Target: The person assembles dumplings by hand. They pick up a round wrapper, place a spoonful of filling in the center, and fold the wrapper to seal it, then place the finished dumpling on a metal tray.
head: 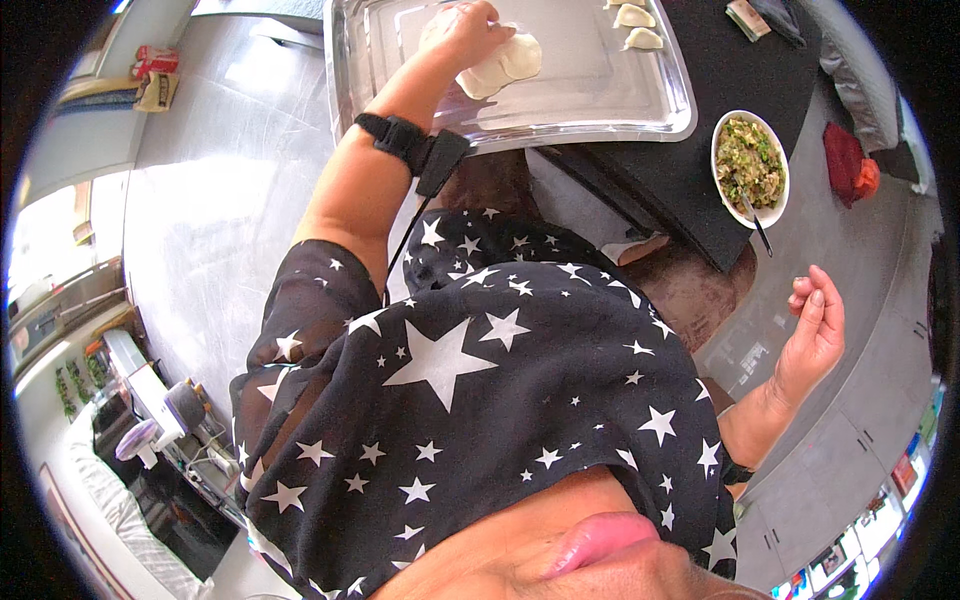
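Over a shiny metal tray [600, 112], my left hand [466, 34] has its fingers at the upper edge of a few overlapping round dough wrappers [504, 66]; whether it grips one is unclear. Filled dumplings [643, 39] lie in a row near the tray's right side. My right hand [816, 322] is raised off the table's right side, fingers partly curled, with nothing visible in it. Closest to it is a white oval bowl [784, 192] of chopped filling [750, 161], with a dark-handled spoon [757, 223] resting in it.
The tray and bowl stand on a black table [675, 195]. A small packet [748, 20] and dark cloth lie at its far right. Below the table's edge is a brown upholstered stool [682, 292]. Red and orange fabric [847, 169] lies beyond the table to the right.
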### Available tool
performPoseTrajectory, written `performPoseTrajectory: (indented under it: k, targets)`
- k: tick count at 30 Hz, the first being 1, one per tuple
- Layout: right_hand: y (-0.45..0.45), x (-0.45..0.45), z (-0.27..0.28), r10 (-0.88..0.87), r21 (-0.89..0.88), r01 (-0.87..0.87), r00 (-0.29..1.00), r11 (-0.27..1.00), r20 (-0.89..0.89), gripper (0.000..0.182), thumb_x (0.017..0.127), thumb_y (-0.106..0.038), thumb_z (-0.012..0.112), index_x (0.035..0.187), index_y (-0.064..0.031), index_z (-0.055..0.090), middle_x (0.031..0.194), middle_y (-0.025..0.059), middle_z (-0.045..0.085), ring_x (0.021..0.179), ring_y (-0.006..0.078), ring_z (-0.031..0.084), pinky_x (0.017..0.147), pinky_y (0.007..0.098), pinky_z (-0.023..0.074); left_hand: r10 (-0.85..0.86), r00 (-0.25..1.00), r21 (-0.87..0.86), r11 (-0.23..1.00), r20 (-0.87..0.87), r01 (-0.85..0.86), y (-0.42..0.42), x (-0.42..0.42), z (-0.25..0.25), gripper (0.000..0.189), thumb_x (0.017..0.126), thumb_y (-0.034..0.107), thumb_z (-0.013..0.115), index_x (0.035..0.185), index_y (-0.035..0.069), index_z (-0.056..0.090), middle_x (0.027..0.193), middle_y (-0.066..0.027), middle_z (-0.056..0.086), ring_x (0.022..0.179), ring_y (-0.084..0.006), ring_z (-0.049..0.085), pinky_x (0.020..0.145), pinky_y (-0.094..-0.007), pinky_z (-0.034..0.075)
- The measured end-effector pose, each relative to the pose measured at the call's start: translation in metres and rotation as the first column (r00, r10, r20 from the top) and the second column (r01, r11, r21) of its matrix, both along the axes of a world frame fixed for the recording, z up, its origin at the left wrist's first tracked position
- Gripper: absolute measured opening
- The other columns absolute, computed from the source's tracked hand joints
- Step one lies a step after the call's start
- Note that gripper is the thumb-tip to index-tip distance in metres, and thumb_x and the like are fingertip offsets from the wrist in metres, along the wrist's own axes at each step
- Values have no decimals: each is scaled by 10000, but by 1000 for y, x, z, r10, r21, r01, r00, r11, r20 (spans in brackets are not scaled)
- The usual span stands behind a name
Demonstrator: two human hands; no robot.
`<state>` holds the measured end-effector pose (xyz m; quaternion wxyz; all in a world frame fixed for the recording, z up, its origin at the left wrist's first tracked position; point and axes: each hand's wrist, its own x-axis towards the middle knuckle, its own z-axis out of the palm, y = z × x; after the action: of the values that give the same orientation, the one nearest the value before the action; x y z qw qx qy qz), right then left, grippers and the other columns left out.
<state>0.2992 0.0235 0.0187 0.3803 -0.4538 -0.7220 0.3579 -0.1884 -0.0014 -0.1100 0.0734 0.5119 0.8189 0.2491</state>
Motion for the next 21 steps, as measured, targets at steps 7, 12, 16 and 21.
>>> performPoseTrajectory:
  k: [7, 12, 16, 21]
  targets:
    - [-4, -21, 12, 92, -1, -92, 996, 996, -6, 217, 974, -81, 519, 1137, 4, 634, 915, 36, 649, 798, 78, 561, 728, 216, 474, -110, 992, -78, 990, 59, 115, 12, -11, -22, 241, 788, 265, 654, 907, 57, 683, 850, -179, 682, 801, -328, 666, 710, -407, 524]
    - [-8, -40, 21, 192, -95, -191, 981, 977, 0, 232, 983, -117, 510, 1140, 4, 631, 911, 43, 649, 778, 76, 563, 712, 211, 467, -156, 964, 228, 968, 217, 105, 9, 16, 19, 145, 813, 146, 687, 892, 43, 624, 721, -113, 640, 725, -186, 648, 678, -315, 518]
    - [-1, -91, 15, 358, -511, -473, 880, 718, -313, 436, 1025, -341, 398, 1197, 19, 573, 970, 93, 673, 772, 110, 609, 674, 223, 487, -423, 742, 569, 819, 520, 69, 28, 38, 27, 115, 849, 48, 679, 931, 6, 610, 826, -64, 671, 741, -129, 634, 690, -242, 507]
    - [25, -152, -40, -14, -713, -650, 737, 263, -676, 620, 1002, -531, 283, 1173, 9, 538, 1072, 189, 659, 982, 265, 662, 779, 336, 561, -597, 756, 650, 468, -267, 599, 29, 115, 79, 140, 753, 143, 733, 869, 81, 684, 757, -94, 657, 713, -289, 643, 674, -387, 534]
